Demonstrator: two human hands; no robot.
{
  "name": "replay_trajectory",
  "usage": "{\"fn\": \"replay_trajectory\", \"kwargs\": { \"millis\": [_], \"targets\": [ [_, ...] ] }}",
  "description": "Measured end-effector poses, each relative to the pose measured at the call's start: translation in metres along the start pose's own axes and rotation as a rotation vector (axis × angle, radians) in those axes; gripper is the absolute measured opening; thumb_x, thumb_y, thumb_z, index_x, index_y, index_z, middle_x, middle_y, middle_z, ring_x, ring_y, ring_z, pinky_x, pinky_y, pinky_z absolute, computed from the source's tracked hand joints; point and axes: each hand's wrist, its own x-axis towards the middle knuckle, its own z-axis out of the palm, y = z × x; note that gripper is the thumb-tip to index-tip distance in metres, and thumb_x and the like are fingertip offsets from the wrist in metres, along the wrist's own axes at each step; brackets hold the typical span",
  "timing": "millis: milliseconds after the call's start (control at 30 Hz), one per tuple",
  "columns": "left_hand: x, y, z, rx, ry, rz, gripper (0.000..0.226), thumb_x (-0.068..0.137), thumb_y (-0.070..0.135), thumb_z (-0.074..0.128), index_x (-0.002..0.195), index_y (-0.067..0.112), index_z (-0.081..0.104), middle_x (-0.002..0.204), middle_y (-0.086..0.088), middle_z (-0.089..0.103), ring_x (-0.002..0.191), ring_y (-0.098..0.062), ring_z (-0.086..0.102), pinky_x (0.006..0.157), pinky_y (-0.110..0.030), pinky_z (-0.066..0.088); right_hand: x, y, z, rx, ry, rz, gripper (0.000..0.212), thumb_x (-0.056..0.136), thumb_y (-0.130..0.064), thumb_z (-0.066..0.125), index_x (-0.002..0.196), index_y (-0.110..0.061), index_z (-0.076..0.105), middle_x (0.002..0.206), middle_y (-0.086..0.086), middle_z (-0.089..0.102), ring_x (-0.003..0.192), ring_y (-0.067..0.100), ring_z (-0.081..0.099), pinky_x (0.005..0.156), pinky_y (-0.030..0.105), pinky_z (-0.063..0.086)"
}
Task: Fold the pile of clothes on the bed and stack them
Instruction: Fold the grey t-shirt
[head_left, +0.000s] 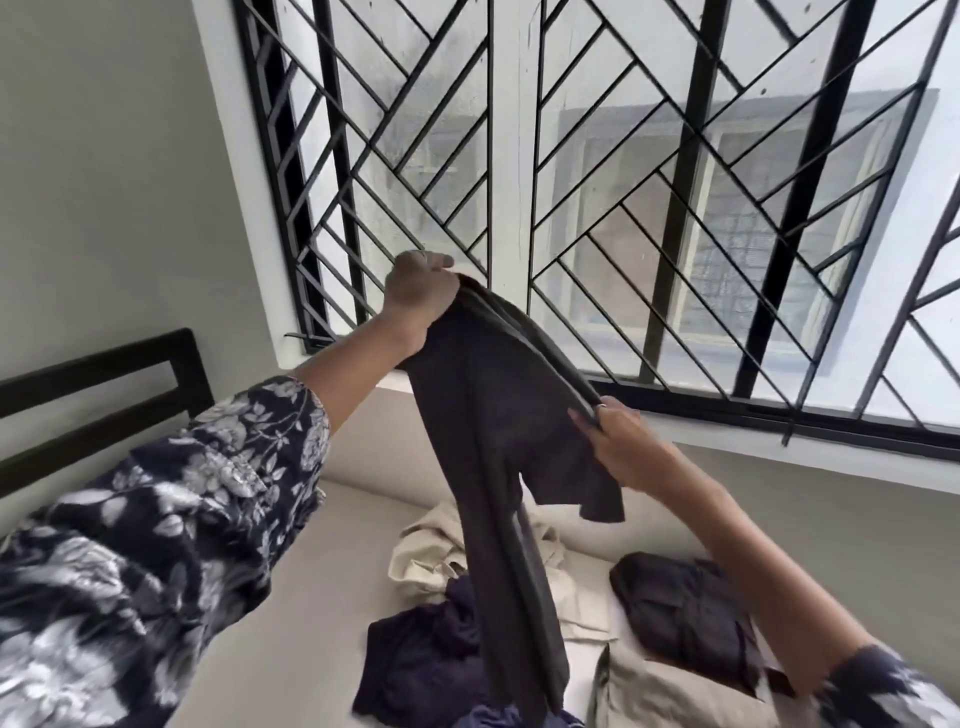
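Left hand: your left hand (418, 291) grips the top edge of the dark grey garment (493, 415), raised high.
Right hand: your right hand (618, 439) pinches the same edge, lower right.
Garment: hangs over the pile of clothes (467, 639) on the bed (311, 623).

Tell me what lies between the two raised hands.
In the head view, the top edge of the dark grey garment spans from the left hand down to the right hand; both grip it.
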Motion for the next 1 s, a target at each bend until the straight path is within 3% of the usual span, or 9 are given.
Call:
{"fn": "replay_trajectory", "kwargs": {
  "millis": [67, 167, 267, 367, 533, 633, 767, 867, 1000],
  "targets": [
    [-0.005, -0.022, -0.014, 0.12, 0.006, 0.016, 0.042, 0.08, -0.004, 0.045, 0.112, 0.009, 0.068, 0.109, -0.007, 0.067, 0.106, -0.019, 0.061, 0.096, -0.025, 0.046, 0.011, 0.005, -0.014, 0.014, -0.065, 0.002, 0.041, 0.1, -0.032, 0.044, 0.062, -0.018, 0.038, 0.062, -0.001, 0.041, 0.058, 0.018, 0.042, 0.06, 0.028, 0.028],
    [-0.014, -0.051, -0.033, 0.276, 0.031, 0.066, 0.042, 0.078, -0.009, 0.047, 0.11, 0.006, 0.07, 0.114, -0.009, 0.069, 0.112, -0.021, 0.06, 0.099, -0.022, 0.043, 0.023, 0.005, -0.021, 0.041, -0.131, -0.039, 0.044, 0.099, -0.028, 0.049, 0.058, -0.015, 0.038, 0.052, -0.002, 0.036, 0.05, 0.012, 0.034, 0.05, 0.026, 0.027],
    [-0.021, -0.078, -0.053, 0.439, 0.015, 0.102, 0.039, 0.077, -0.008, 0.052, 0.106, 0.008, 0.072, 0.109, -0.009, 0.071, 0.108, -0.022, 0.062, 0.093, -0.018, 0.041, 0.029, -0.003, -0.012, 0.13, -0.194, -0.077, 0.043, 0.097, -0.026, 0.054, 0.058, -0.013, 0.04, 0.053, 0.0, 0.033, 0.045, 0.007, 0.03, 0.044, 0.02, 0.025],
    [-0.023, -0.1, -0.078, 0.556, 0.029, 0.156, 0.038, 0.076, -0.009, 0.051, 0.101, 0.008, 0.074, 0.103, -0.014, 0.072, 0.103, -0.028, 0.063, 0.09, -0.025, 0.045, 0.03, -0.015, 0.003, 0.275, -0.29, -0.089, 0.036, 0.095, -0.02, 0.058, 0.063, -0.007, 0.048, 0.056, 0.001, 0.038, 0.044, 0.002, 0.033, 0.045, 0.015, 0.028],
    [-0.016, -0.155, -0.129, 0.738, -0.091, 0.205, 0.027, 0.078, 0.0, 0.059, 0.1, 0.009, 0.071, 0.109, -0.014, 0.056, 0.103, -0.031, 0.055, 0.092, -0.032, 0.044, 0.028, -0.032, 0.037, 0.377, -0.483, -0.095, 0.028, 0.092, -0.013, 0.061, 0.067, -0.003, 0.058, 0.064, -0.001, 0.054, 0.06, 0.007, 0.048, 0.056, 0.021, 0.036],
    [-0.016, -0.185, -0.165, 0.523, -0.236, 0.184, 0.01, 0.08, 0.012, 0.07, 0.086, 0.018, 0.066, 0.111, -0.01, 0.05, 0.105, -0.022, 0.053, 0.099, -0.03, 0.041, 0.027, -0.043, 0.054, 0.531, -0.648, -0.062, 0.021, 0.091, -0.004, 0.058, 0.073, -0.008, 0.068, 0.07, -0.003, 0.066, 0.063, 0.005, 0.058, 0.058, 0.015, 0.045],
    [-0.012, -0.215, -0.203, 0.242, -0.396, 0.055, 0.013, 0.094, 0.013, 0.058, 0.088, 0.025, 0.06, 0.088, 0.002, 0.059, 0.08, -0.001, 0.053, 0.076, -0.012, 0.041, 0.043, -0.065, 0.076, 0.825, -0.716, 0.033, 0.013, 0.085, 0.001, 0.056, 0.091, 0.002, 0.068, 0.079, 0.008, 0.071, 0.065, 0.011, 0.067, 0.055, 0.016, 0.052],
    [0.012, -0.242, -0.218, 0.26, -0.371, 0.063, 0.011, 0.096, 0.016, 0.055, 0.091, 0.025, 0.06, 0.085, 0.007, 0.061, 0.076, 0.005, 0.054, 0.073, -0.007, 0.041, 0.079, -0.083, 0.107, 0.704, -0.634, 0.039, 0.014, 0.084, -0.003, 0.062, 0.094, -0.006, 0.071, 0.089, 0.007, 0.072, 0.075, 0.012, 0.066, 0.061, 0.015, 0.053],
    [0.056, -0.306, -0.231, 0.277, -0.333, 0.004, 0.007, 0.094, 0.014, 0.057, 0.095, 0.018, 0.062, 0.088, 0.002, 0.063, 0.088, -0.011, 0.058, 0.087, -0.027, 0.043, 0.139, -0.1, 0.183, 0.421, -0.49, 0.057, 0.029, 0.086, 0.002, 0.064, 0.109, -0.015, 0.064, 0.097, 0.009, 0.07, 0.083, 0.015, 0.06, 0.067, 0.012, 0.048]
  ]
}}
